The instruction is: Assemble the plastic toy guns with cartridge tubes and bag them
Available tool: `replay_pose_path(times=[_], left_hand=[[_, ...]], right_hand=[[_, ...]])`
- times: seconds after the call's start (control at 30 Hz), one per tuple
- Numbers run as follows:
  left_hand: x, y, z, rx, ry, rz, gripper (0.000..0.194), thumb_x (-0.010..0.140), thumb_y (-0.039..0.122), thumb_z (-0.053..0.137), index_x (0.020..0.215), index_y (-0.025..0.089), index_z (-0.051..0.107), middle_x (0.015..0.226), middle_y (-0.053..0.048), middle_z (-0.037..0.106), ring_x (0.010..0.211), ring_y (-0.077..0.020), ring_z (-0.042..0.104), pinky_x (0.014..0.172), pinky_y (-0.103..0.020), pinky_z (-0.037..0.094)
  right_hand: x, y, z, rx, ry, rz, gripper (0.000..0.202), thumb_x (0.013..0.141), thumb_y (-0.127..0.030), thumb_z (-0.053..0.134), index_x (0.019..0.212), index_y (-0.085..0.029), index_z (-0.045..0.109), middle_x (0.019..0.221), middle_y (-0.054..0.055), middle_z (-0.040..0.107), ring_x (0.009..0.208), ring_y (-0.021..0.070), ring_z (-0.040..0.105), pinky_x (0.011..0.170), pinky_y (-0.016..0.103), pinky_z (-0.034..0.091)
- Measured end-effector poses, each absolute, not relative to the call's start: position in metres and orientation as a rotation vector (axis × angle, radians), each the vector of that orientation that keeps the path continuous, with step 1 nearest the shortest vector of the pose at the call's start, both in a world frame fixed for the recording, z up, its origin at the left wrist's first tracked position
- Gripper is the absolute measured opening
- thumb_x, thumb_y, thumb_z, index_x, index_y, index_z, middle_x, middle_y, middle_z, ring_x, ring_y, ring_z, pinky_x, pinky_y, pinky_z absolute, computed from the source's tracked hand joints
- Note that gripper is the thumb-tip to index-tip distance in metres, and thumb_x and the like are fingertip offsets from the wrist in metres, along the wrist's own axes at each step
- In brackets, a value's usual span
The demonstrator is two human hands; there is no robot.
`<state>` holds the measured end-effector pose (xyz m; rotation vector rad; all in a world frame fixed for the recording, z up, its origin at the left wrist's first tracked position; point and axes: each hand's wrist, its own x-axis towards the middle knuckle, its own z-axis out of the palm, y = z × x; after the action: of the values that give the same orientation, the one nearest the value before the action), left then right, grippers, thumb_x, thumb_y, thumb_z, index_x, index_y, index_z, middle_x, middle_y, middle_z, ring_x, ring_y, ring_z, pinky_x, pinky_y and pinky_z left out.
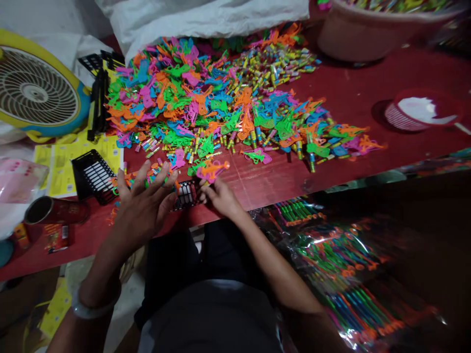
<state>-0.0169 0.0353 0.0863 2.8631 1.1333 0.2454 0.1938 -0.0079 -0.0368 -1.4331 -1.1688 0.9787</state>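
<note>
My left hand (143, 208) is spread with its fingers apart, above small coloured plastic toys at the front of the table. Its palm side is hidden from me. To its right, my right hand (220, 197) is closed, with an orange and pink plastic toy (211, 170) at its thumb and fingertips. Between the two hands stands a black openwork plastic tray (186, 192), partly covered by my left fingers. Beyond the hands lies a big heap of flat plastic toys (191, 93) in orange, green, pink and blue, mixed with small wrapped tubes (274, 66).
A yellow and blue fan (35, 93) stands at left, near black trays (96, 176) and yellow printed sheets (59, 166). A dark red cup (61, 211) lies on its side. At right are a red basket (408, 115) and large tub (360, 37). Bagged toys (342, 250) sit below the table.
</note>
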Motion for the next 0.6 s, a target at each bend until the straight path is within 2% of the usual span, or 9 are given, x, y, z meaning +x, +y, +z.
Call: replay_pose_path(times=[0.17,0.3,0.4,0.5,0.6], left_hand=[[-0.018,0.035,0.089,2.844,1.094,0.220,0.047,0.104,0.040,0.034,0.150,0.040,0.041,0.154,0.000,0.050,0.154,-0.0330,0.020,0.120,-0.069,-0.009],[-0.019,0.036,0.090,2.850,1.071,0.239,0.047,0.104,0.040,0.035,0.150,0.042,0.040,0.148,0.001,0.057,0.152,-0.0322,0.025,0.121,-0.065,-0.011],[-0.019,0.036,0.090,2.853,1.070,0.243,0.047,0.104,0.041,0.034,0.150,0.040,0.040,0.148,0.001,0.057,0.153,-0.0329,0.024,0.121,-0.065,-0.011],[-0.019,0.035,0.090,2.849,1.075,0.239,0.048,0.104,0.041,0.033,0.151,0.040,0.040,0.149,0.002,0.055,0.154,-0.0319,0.021,0.122,-0.064,-0.011],[-0.019,0.033,0.089,2.866,1.083,0.244,0.049,0.104,0.042,0.033,0.153,0.036,0.038,0.154,-0.001,0.051,0.155,-0.0305,0.018,0.122,-0.063,-0.011]], right_hand=[[0.155,-0.022,-0.039,-1.358,-1.156,1.125,0.007,0.090,-0.019,0.053,0.086,-0.024,0.054,0.070,0.000,0.068,0.062,0.0184,0.066,0.062,0.030,0.052],[0.152,-0.024,-0.040,-1.338,-1.142,1.132,0.010,0.089,-0.018,0.054,0.082,-0.024,0.054,0.064,-0.002,0.064,0.055,0.0177,0.064,0.056,0.028,0.050],[0.152,-0.025,-0.042,-1.347,-1.184,1.124,0.010,0.088,-0.016,0.053,0.083,-0.024,0.055,0.064,-0.002,0.062,0.054,0.0168,0.062,0.055,0.027,0.049],[0.151,-0.025,-0.043,-1.391,-1.287,1.077,0.015,0.086,-0.011,0.049,0.088,-0.023,0.056,0.070,0.000,0.064,0.061,0.0178,0.064,0.061,0.028,0.051],[0.148,-0.023,-0.042,-1.462,-1.458,0.928,0.019,0.082,-0.007,0.050,0.092,-0.021,0.058,0.085,0.005,0.066,0.077,0.0214,0.066,0.070,0.031,0.052]])
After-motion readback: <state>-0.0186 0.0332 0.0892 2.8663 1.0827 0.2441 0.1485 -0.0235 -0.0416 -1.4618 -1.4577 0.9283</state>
